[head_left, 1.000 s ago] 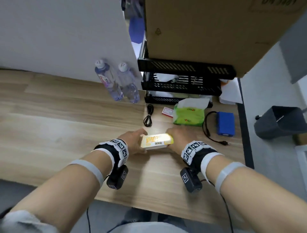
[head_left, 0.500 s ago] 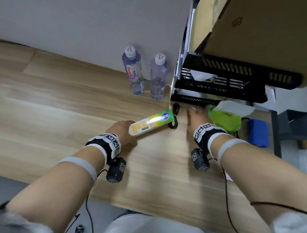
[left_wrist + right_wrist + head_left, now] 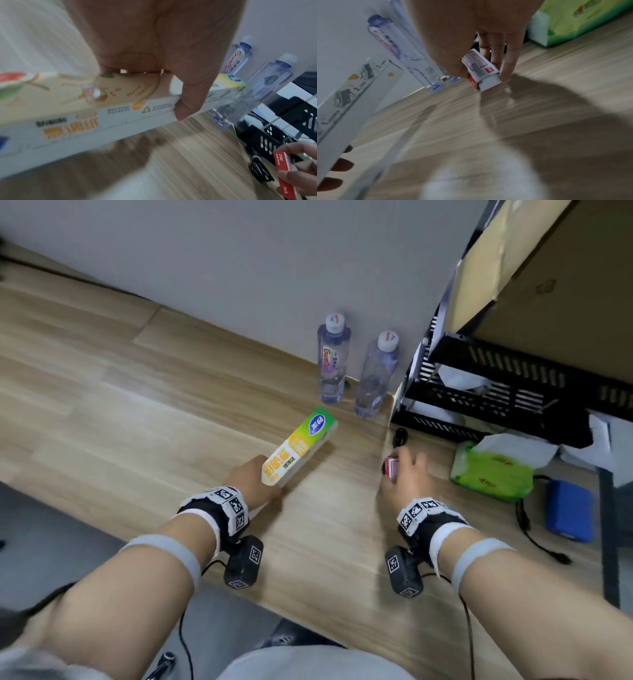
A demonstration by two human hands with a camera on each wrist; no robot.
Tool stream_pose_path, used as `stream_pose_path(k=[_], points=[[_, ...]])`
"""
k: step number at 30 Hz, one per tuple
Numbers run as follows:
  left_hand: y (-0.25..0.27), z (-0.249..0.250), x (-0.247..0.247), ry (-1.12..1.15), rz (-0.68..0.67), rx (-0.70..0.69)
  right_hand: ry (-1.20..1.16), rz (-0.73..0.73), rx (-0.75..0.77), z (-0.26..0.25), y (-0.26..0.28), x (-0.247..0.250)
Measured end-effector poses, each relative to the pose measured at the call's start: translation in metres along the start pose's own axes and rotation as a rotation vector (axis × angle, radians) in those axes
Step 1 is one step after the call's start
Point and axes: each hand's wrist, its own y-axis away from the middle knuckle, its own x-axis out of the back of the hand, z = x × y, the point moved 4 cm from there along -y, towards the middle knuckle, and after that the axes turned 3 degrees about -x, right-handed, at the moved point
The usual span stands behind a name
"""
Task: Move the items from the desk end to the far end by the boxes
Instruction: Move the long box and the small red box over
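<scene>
My left hand [image 3: 251,479] grips one end of a long yellow-and-green carton [image 3: 298,447] and holds it tilted above the wooden desk [image 3: 137,412]; the left wrist view shows thumb and fingers clamped on the carton [image 3: 96,108]. My right hand [image 3: 402,474] pinches a small red-and-white box [image 3: 391,469] between thumb and fingers, just above the desk. The right wrist view shows that small box [image 3: 482,71] in the fingers, with the carton [image 3: 351,94] at the left.
Two water bottles [image 3: 331,361] [image 3: 376,374] stand against the grey wall. A black tiered rack [image 3: 513,392] under a cardboard box [image 3: 548,268] sits at the right. Near it lie a coiled black cable [image 3: 399,436], a green tissue pack [image 3: 489,470] and a blue block [image 3: 568,510].
My right hand let go of the carton, reached to the rack side and picked up the small red box. The left hand lifted the carton alone and swung it toward the bottles.
</scene>
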Motion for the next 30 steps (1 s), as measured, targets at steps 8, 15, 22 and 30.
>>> stream_pose_path(k=[8,15,22,30], points=[[0.072,-0.076,0.051,0.297,0.228,0.128,-0.178,-0.186,0.259,-0.107,0.035,-0.017],[0.104,-0.169,0.124,0.392,0.343,0.172,-0.163,-0.349,0.407,-0.232,0.059,-0.055],[0.113,-0.302,0.213,0.455,0.397,0.196,-0.199,-0.403,0.322,-0.377,0.078,-0.118],[0.108,-0.427,0.290,0.408,0.375,0.240,-0.266,-0.479,0.207,-0.496,0.106,-0.178]])
